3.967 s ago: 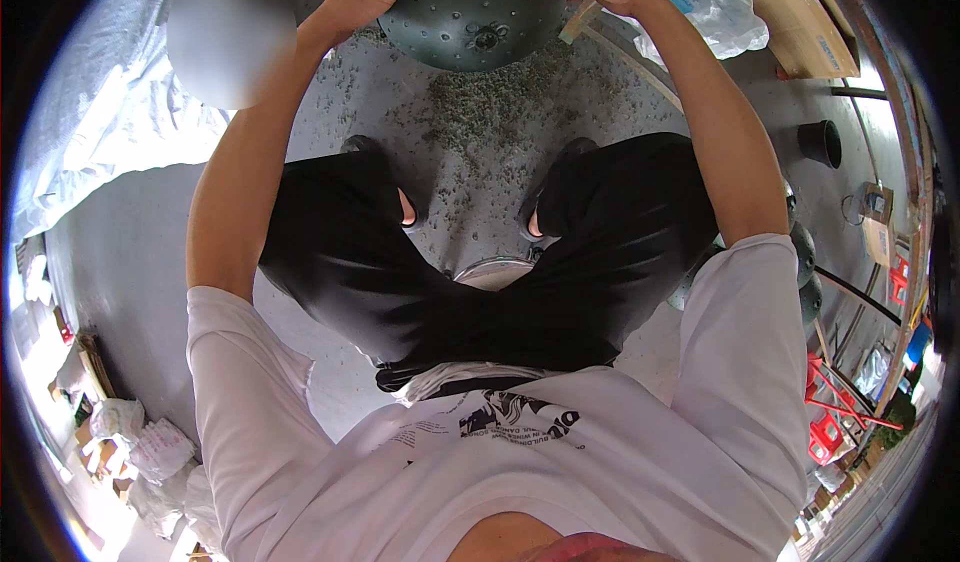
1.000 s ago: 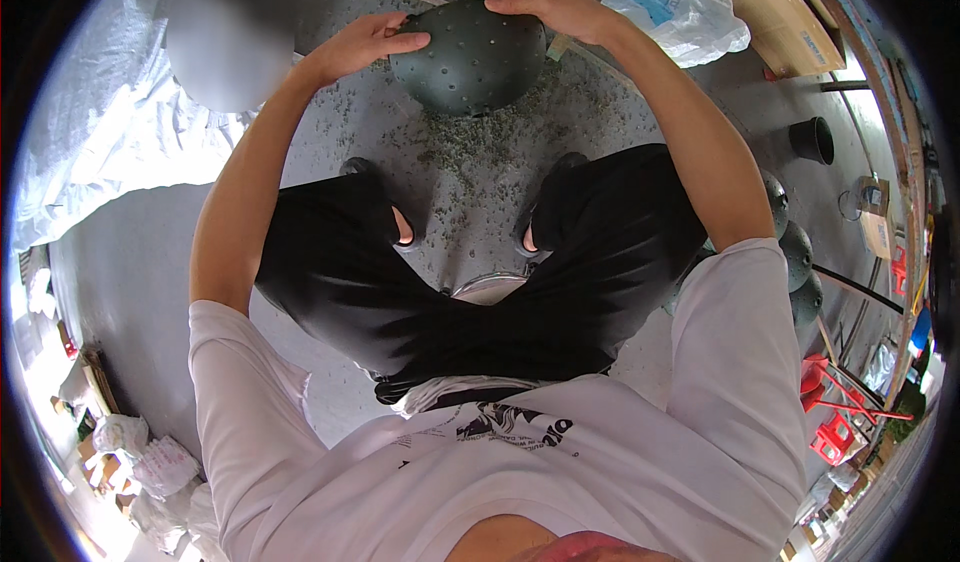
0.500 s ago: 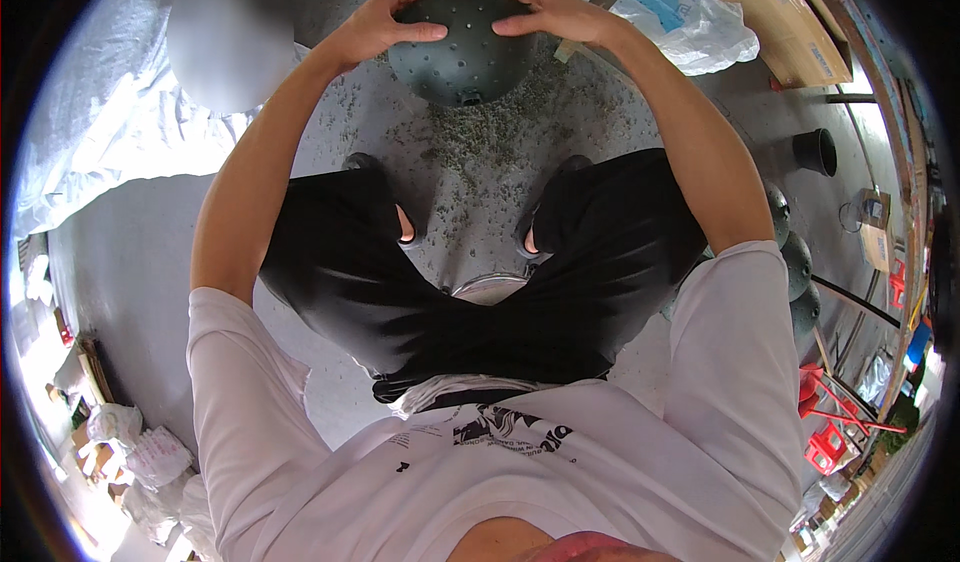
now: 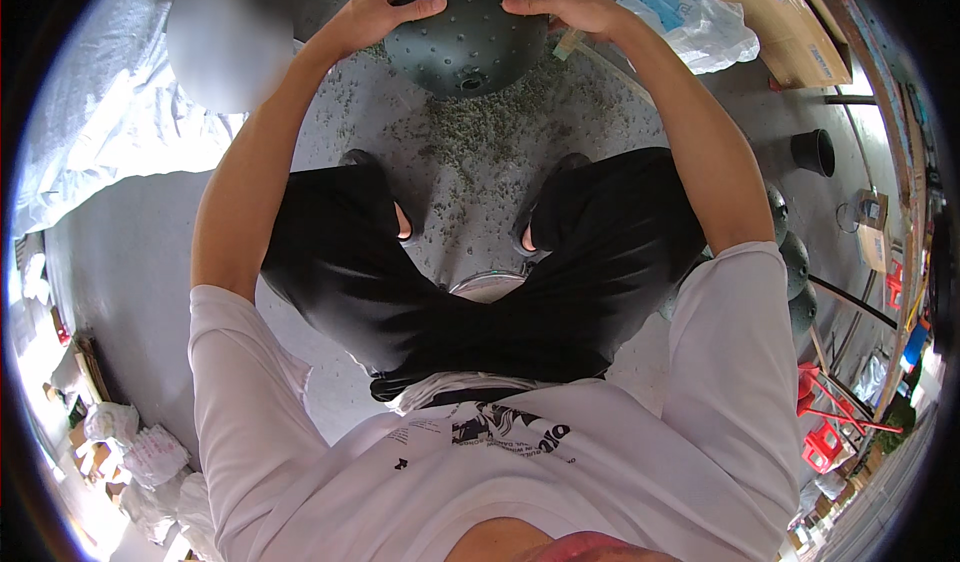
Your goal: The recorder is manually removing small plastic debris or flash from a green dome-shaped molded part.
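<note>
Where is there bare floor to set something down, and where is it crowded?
Bare: grey floor at left, between white sheeting and pale bags; also left of the black bucket. Crowded: around red stools; debris lies below the dome.

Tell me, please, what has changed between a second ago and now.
The dark green ball has shifted slightly up the picture, and the dark spot near its lower edge shows more. The left hand moved up with it; the right hand keeps hold too. The black bucket stayed put.
</note>
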Demonstrator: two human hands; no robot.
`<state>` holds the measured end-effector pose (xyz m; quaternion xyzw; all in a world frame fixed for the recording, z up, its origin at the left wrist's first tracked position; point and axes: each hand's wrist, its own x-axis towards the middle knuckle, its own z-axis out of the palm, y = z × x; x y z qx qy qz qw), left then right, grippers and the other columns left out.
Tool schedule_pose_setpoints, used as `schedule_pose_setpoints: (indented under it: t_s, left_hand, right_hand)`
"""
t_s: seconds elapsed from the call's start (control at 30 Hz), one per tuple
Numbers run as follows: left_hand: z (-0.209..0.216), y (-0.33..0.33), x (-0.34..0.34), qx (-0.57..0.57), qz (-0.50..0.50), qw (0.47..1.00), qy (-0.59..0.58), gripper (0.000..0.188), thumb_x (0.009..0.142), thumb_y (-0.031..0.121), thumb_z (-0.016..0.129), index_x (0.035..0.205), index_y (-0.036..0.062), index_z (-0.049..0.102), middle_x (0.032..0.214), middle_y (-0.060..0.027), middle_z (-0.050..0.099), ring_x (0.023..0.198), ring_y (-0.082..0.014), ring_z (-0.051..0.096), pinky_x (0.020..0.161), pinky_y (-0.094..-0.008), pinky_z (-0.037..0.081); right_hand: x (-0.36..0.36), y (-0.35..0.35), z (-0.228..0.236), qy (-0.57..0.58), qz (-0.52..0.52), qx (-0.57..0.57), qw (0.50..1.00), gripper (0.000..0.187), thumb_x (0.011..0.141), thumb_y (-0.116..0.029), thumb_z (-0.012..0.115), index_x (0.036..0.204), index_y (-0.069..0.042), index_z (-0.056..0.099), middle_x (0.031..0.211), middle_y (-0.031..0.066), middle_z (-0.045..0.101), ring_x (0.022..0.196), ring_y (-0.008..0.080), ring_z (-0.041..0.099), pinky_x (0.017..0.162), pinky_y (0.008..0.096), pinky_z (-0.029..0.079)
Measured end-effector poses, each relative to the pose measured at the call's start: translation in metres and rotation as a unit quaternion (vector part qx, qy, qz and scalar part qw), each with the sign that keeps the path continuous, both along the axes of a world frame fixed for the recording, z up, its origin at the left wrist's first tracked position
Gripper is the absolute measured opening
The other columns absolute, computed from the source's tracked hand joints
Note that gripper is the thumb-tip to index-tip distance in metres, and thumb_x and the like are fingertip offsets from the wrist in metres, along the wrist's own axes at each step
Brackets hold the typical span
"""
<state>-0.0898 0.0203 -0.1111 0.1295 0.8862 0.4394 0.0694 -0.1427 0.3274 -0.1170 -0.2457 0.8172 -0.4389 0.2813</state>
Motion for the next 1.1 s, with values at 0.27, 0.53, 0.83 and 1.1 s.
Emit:
schedule_pose_setpoints:
  t_s: [0.27, 0.53, 0.83, 1.1]
  left_hand:
    - [0.039, 0.007, 0.007, 0.057, 0.030, 0.993, -0.097, 0.077, 0.087, 0.055, 0.076, 0.136, -0.0010, 0.056, 0.120, -0.0152, 0.066, 0.110, -0.0269, 0.064, 0.093, -0.0388, 0.051]
    - [0.036, 0.012, 0.000, 0.094, 0.027, 0.991, -0.095, 0.076, 0.089, 0.056, 0.073, 0.134, -0.0036, 0.058, 0.119, -0.0156, 0.066, 0.108, -0.0254, 0.064, 0.093, -0.0386, 0.050]
    - [0.035, 0.009, 0.002, 0.095, 0.033, 0.992, -0.079, 0.072, 0.092, 0.055, 0.070, 0.130, -0.0051, 0.060, 0.113, -0.0140, 0.068, 0.103, -0.0238, 0.064, 0.091, -0.0370, 0.050]
    - [0.038, 0.012, 0.002, 0.071, 0.042, 0.994, -0.068, 0.071, 0.092, 0.055, 0.069, 0.129, -0.0049, 0.061, 0.112, -0.0133, 0.068, 0.102, -0.0232, 0.064, 0.090, -0.0367, 0.050]
  right_hand:
    - [0.015, -0.010, 0.048, -0.128, -0.086, -0.029, 0.988, 0.072, 0.084, -0.052, 0.079, 0.127, 0.003, 0.063, 0.117, 0.0176, 0.068, 0.106, 0.0309, 0.066, 0.088, 0.0418, 0.053]
    - [0.008, -0.004, 0.044, -0.112, -0.106, -0.042, 0.987, 0.065, 0.087, -0.052, 0.077, 0.121, 0.002, 0.067, 0.106, 0.0141, 0.071, 0.084, 0.0240, 0.065, 0.066, 0.0387, 0.049]
    - [0.015, -0.009, 0.063, -0.133, -0.093, -0.017, 0.987, 0.066, 0.087, -0.053, 0.077, 0.121, 0.003, 0.066, 0.110, 0.0156, 0.071, 0.086, 0.0251, 0.066, 0.066, 0.0379, 0.051]
    - [0.012, -0.006, 0.052, -0.134, -0.103, -0.059, 0.984, 0.067, 0.088, -0.050, 0.077, 0.124, 0.005, 0.065, 0.119, 0.0201, 0.068, 0.105, 0.0351, 0.067, 0.085, 0.0469, 0.053]
